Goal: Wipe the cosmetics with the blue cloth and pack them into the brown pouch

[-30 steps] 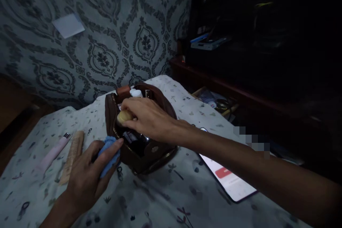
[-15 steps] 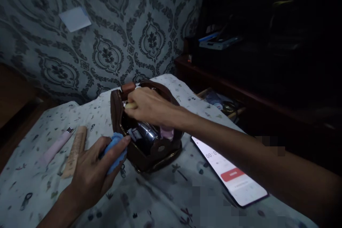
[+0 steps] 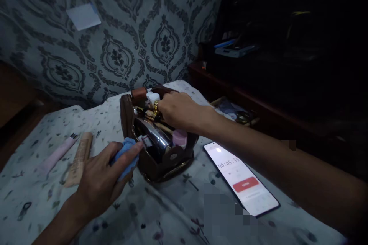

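Note:
A brown zip cosmetic bag (image 3: 153, 170) stands unzipped on the patterned sheet, full of toiletries. My left hand (image 3: 99, 174) grips a crumpled blue cloth (image 3: 125, 159) by the bag's near left side. My right hand (image 3: 184, 111) reaches over the bag's far right part, fingers curled down. Its fingertips are hidden, so what they hold cannot be made out. A shiny gold item (image 3: 156, 107) sits right beside those fingers. Inside the bag show a white-capped bottle (image 3: 154, 98), a silver tube (image 3: 156, 136) and a pink round lid (image 3: 179, 138).
Left of the bag lie a pink tube (image 3: 59, 153) and a beige tube (image 3: 79, 159). A lit phone (image 3: 244, 183) rests on the sheet at right, its timer showing. Behind it an open drawer (image 3: 234, 111) holds small items. A patterned wall (image 3: 117, 59) rises at the back.
My right hand has moved right within the bag. The yellowish round item it held is out of sight, and more of the contents show. My left hand keeps the blue cloth.

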`<state>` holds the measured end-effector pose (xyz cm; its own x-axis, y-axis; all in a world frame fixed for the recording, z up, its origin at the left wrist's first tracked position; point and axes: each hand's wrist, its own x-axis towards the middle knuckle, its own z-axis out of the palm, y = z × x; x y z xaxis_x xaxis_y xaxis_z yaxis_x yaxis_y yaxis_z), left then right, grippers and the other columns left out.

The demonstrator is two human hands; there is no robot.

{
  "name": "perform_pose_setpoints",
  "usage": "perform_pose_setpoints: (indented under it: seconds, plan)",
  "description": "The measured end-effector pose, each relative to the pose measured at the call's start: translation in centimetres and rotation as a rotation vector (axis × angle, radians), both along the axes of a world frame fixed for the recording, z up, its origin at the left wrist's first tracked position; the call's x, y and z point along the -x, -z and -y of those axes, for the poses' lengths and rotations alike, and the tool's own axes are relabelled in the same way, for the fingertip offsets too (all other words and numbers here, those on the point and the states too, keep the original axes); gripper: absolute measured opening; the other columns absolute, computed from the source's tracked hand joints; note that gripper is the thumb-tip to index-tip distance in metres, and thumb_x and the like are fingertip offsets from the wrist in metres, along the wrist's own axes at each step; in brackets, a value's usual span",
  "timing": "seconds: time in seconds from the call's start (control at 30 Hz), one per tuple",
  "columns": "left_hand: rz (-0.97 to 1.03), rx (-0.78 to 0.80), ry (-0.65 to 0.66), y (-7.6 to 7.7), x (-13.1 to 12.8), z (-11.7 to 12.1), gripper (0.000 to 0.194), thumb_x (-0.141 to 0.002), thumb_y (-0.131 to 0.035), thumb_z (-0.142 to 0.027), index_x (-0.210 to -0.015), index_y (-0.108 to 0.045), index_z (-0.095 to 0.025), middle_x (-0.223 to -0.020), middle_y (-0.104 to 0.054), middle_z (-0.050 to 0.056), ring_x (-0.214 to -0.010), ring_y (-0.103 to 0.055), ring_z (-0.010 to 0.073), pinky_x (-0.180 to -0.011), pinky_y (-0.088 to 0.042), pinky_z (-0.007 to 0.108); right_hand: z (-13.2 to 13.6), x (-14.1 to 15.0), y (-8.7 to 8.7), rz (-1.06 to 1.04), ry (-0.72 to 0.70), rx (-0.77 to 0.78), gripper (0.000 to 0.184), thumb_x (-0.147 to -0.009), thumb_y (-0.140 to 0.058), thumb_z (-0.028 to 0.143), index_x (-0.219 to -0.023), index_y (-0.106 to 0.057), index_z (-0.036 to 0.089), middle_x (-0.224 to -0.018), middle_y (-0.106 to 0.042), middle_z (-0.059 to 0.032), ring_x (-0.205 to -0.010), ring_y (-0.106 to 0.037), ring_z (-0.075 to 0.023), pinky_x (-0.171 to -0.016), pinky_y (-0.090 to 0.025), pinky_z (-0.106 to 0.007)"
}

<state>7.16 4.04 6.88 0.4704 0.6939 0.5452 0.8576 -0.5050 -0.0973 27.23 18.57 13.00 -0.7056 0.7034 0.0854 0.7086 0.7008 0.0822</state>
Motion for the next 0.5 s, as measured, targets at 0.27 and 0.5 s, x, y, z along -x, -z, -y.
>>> perform_pose_setpoints:
  seconds: [0.27,0.5]
  plan:
    - [0.041,0.008,0.014,0.8,-0.2,0.9,0.050,-0.101,-0.040,-0.019,-0.150,-0.032,-0.021,-0.098,-0.059,0.008,-0.085,-0.062,0.0187,-0.067,-0.052,0.026,0.4,0.4,-0.2,-0.033,-0.045,-0.109,0.019,-0.090,-0.052,0.012,-0.087,-0.071,0.013,-0.094,-0.067,-0.0142,-0.084,-0.061,-0.0246,-0.062,-0.033,-0.031]
    - [0.093,0.088,-0.262,3.1,3.7,2.5,0.034,-0.100,-0.040,-0.024,-0.133,-0.047,-0.018,-0.102,-0.067,0.009,-0.089,-0.066,0.0211,-0.072,-0.053,0.029,4.3,1.5,-1.0,-0.428,-0.071,-0.149,0.033,-0.096,-0.049,0.026,-0.066,-0.062,0.018,-0.077,-0.061,-0.0065,-0.069,-0.053,-0.0184,-0.060,-0.032,-0.031]
